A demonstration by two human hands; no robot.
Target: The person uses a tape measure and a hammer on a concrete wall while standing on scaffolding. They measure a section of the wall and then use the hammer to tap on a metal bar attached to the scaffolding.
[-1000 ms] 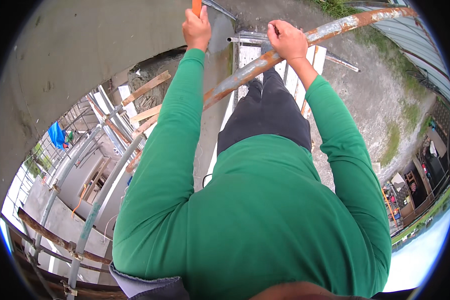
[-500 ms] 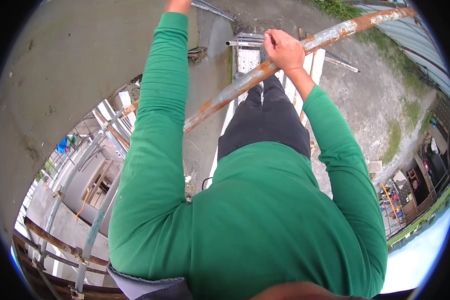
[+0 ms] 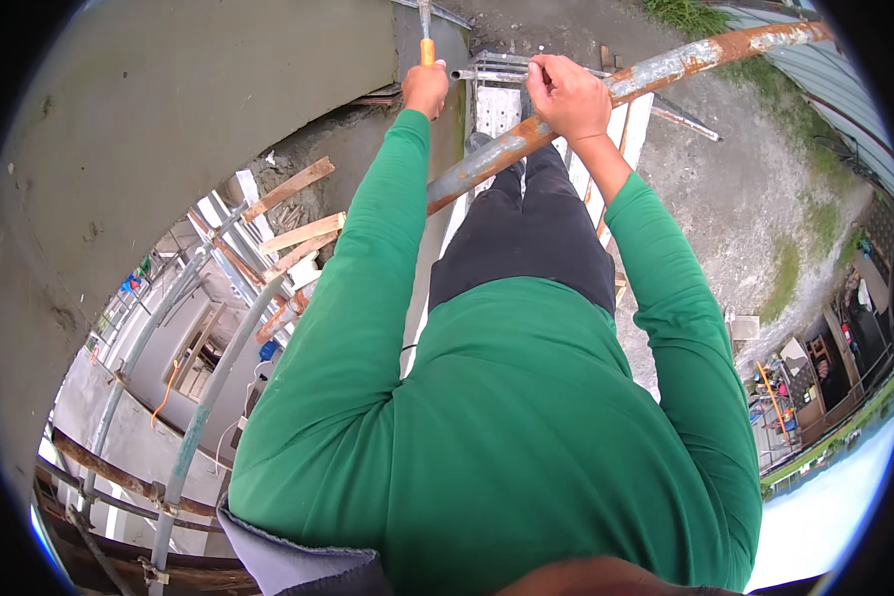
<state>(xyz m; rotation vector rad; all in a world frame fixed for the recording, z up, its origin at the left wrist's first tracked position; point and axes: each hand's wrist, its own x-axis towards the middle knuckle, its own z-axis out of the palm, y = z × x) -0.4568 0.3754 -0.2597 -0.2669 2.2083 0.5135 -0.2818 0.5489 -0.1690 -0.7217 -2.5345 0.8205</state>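
Note:
My left hand (image 3: 425,89) is closed round the orange handle (image 3: 427,52) of a tool with a straight grey metal shaft. The tool's far end lies beyond the top edge of the view, so its kind does not show. My right hand (image 3: 570,97) has its fingers curled over a rusty, paint-flecked metal pipe (image 3: 492,164). This pipe slants across in front of my legs, rising to the upper right. Left of my left arm stretches a smooth grey cement surface (image 3: 219,89).
Under my feet lies a perforated white scaffold plank (image 3: 497,109). Loose wooden boards (image 3: 303,233) stick out at the left, above scaffold tubes (image 3: 204,417). Bare ground (image 3: 735,199) lies below on the right, beside a corrugated metal sheet (image 3: 824,109).
My left hand has come down and to the right from the top edge, bringing the orange-handled tool into view. The boards at left are now uncovered. My right hand stays on the pipe.

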